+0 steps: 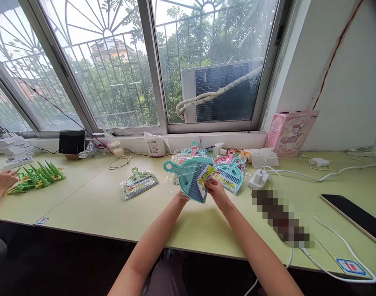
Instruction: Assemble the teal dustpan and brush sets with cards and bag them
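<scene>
Teal plastic dustpan set (pixel 188 176) sits in its clear wrapper, lifted just above the table (pixel 92 201) in front of you. Your left hand (pixel 182 196) holds it from underneath, mostly hidden, and your right hand (pixel 214 187) pinches the yellow label (pixel 205 174) at its edge. The wrapper looks slick, so the set could slide out of your grip and knock into the pile of packed sets (pixel 228 168) just behind
</scene>
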`<state>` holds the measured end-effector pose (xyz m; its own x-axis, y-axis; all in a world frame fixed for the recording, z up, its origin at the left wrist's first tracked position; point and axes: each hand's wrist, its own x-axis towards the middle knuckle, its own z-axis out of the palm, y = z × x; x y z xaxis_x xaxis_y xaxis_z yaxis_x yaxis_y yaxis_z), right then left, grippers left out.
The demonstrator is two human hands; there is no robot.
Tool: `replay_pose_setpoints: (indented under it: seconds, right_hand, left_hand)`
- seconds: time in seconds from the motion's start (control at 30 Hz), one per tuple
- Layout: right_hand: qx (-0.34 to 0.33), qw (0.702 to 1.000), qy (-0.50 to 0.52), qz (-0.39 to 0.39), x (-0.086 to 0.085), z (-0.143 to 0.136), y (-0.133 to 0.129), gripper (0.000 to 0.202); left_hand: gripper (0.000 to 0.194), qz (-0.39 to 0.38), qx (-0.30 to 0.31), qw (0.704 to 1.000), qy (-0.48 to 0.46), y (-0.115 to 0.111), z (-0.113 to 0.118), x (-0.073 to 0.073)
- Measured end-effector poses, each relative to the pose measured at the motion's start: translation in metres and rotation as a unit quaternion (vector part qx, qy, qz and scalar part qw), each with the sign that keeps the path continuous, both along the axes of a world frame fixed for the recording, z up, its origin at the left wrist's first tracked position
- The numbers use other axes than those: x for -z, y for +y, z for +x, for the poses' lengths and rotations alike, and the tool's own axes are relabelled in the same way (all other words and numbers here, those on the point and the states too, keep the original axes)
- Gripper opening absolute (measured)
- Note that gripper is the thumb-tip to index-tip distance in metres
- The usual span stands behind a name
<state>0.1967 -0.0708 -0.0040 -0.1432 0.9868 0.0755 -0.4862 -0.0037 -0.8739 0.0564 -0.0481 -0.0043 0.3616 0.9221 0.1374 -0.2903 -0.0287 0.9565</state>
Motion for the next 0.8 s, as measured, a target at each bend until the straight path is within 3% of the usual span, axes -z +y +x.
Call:
replay_pose_setpoints:
  seconds: [0.1, 0.17, 0.3, 0.4, 0.47, 0.6, 0.8]
  right_hand:
    - [0.012, 1.0, 0.005, -0.001, 0.002, -0.001, 0.001, 0.049]
    - [0.038, 0.999, 0.014, -0.005, 0.005, 0.0, 0.004, 0.049]
    - [0.173, 0.984, 0.041, -0.013, 0.015, 0.004, 0.013, 0.046]
    - [0.285, 0.956, 0.061, -0.02, 0.024, 0.005, 0.018, 0.044]
    - [0.323, 0.943, 0.078, -0.031, 0.028, 0.004, 0.02, 0.044]
    - [0.319, 0.942, 0.099, -0.039, 0.029, 0.001, 0.022, 0.037]
    - [0.26, 0.952, 0.133, -0.086, 0.023, 0.0, 0.019, 0.032]
  left_hand:
    - [0.065, -0.057, 0.044, 0.995, -0.074, 0.004, 0.007, 0.0]
    - [0.064, -0.071, 0.023, 0.989, -0.125, 0.007, 0.01, -0.003]
    - [0.076, -0.09, -0.062, 0.975, -0.193, 0.007, 0.01, -0.008]
    - [0.089, -0.081, -0.059, 0.978, -0.181, 0.002, 0.013, -0.005]
    - [0.097, -0.047, -0.069, 0.986, -0.144, -0.004, 0.02, -0.001]
    - [0.127, 0.076, -0.144, 0.986, -0.029, -0.013, 0.032, 0.004]
    - [0.119, 0.132, -0.185, 0.974, -0.01, -0.013, 0.032, 0.005]
